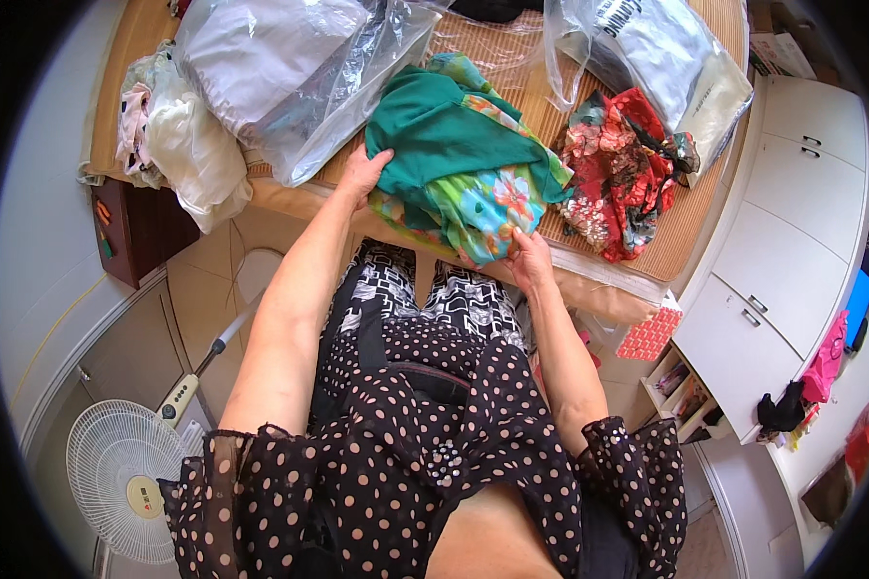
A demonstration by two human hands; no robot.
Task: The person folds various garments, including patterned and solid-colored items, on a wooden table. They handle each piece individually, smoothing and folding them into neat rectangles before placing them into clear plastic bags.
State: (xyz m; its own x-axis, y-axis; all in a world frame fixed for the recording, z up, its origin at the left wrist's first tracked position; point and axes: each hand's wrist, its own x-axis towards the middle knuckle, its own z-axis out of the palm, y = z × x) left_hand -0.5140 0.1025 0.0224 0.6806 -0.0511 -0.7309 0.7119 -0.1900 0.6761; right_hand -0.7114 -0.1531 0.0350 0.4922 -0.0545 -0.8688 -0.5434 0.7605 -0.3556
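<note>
A green garment [444, 121] with a bright floral print in turquoise, lime and orange lies loosely bunched at the near edge of the bed. My left hand [365, 176] grips its plain green left side, thumb on top. At the lower right, my right hand [529, 261] pinches the floral part near the edge. The cloth between my hands is rumpled, and its underside is hidden. Right of it rests a crumpled red floral garment [618, 174], untouched by either hand.
Clear plastic bags with a white item [270, 68] and a pale packed item [661, 58] lie on the woven mat [690, 217]. Light clothes [198, 145] hang over the bed's left edge. A fan [130, 482] stands lower left, white cabinets [792, 212] at right.
</note>
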